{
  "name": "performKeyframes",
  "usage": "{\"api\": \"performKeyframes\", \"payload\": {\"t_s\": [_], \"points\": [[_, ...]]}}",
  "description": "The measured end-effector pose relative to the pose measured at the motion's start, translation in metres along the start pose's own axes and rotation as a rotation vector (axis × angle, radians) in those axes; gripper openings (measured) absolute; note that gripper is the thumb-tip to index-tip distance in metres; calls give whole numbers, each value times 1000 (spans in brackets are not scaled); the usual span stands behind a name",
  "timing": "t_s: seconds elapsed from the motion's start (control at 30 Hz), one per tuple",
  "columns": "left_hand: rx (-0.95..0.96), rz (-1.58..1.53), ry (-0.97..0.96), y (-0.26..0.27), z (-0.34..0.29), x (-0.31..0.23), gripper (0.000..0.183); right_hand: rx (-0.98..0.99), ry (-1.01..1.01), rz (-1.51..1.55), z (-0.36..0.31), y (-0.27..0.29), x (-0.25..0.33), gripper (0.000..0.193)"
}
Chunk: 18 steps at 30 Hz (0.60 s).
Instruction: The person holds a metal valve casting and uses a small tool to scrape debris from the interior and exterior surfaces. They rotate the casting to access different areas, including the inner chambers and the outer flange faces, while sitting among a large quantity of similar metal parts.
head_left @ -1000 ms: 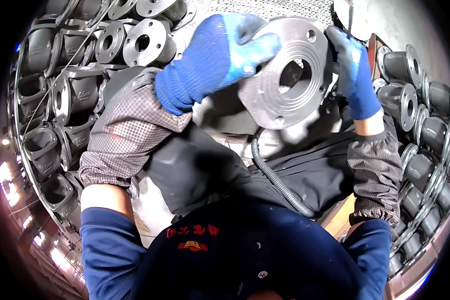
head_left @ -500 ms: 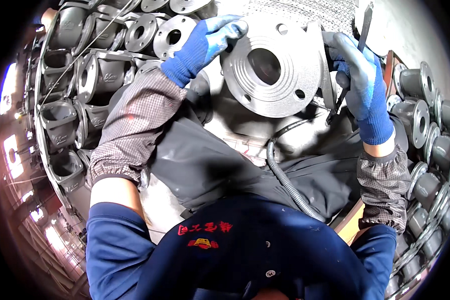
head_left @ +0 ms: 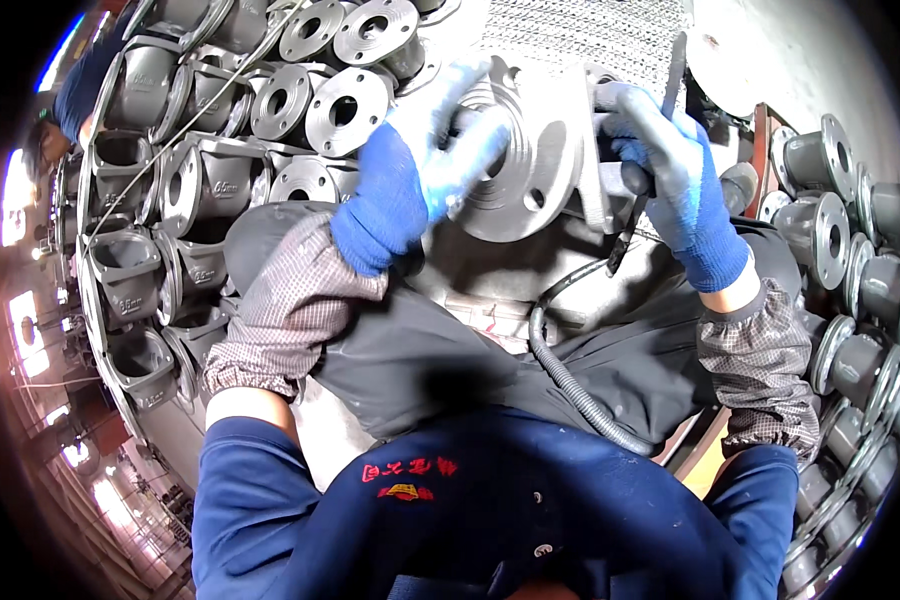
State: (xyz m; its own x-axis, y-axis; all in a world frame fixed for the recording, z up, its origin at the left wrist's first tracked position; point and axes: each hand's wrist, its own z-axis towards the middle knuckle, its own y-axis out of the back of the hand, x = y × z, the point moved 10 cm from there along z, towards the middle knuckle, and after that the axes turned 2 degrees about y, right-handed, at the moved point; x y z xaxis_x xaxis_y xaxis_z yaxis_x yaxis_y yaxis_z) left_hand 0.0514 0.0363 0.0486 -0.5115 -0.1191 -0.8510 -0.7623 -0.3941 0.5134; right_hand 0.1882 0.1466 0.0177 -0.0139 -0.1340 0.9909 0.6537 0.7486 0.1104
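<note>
A grey cast-metal valve body with round bolt-holed flanges sits in front of me between my legs. My left hand, in a blue glove, is at the left side of its near flange, thumb and fingers apart; motion smears it, and whether it touches the metal is unclear. Wrapped in my gloved right hand is a dark rod-shaped tool, held upright beside the right flange. The tool's lower end points down near a black hose; the exact kind of tool does not show.
Similar grey flanged castings stand stacked in rows at my left, and more castings are piled at my right. A ribbed grey hose runs over my lap. Textured matting lies beyond the valve body.
The valve body has turned and shifted left, so its right flange shows more edge-on. My left hand has moved down from the flange's upper rim. The right hand with the tool has shifted left.
</note>
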Motion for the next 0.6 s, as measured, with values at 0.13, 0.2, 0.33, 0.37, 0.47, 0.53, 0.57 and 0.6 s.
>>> {"api": "performKeyframes", "payload": {"t_s": [0.13,0.2,0.33,0.37,0.47,0.53,0.57,0.6], "points": [[80,83,-58,-34,-16,21,85,152,11,6,0,-21,16,30],[87,-79,42,-32,-18,27,94,216,-324,219,0,-27,-1,36],[30,-3,3,-27,-7,30,90,6,-229,169,12,28,-10,56],[15,-3,-10,-25,-6,32,90,-58,-270,201,15,46,-27,54],[27,22,-54,-20,7,36,90,-222,-392,206,7,76,-60,47],[87,-285,214,-29,5,53,88,-279,-454,93,-4,79,-73,46],[170,-271,409,-31,0,67,92,-273,-478,79,-8,76,-84,43],[125,-313,321,-26,4,61,72,-305,-545,122,-14,76,-102,41]]}}
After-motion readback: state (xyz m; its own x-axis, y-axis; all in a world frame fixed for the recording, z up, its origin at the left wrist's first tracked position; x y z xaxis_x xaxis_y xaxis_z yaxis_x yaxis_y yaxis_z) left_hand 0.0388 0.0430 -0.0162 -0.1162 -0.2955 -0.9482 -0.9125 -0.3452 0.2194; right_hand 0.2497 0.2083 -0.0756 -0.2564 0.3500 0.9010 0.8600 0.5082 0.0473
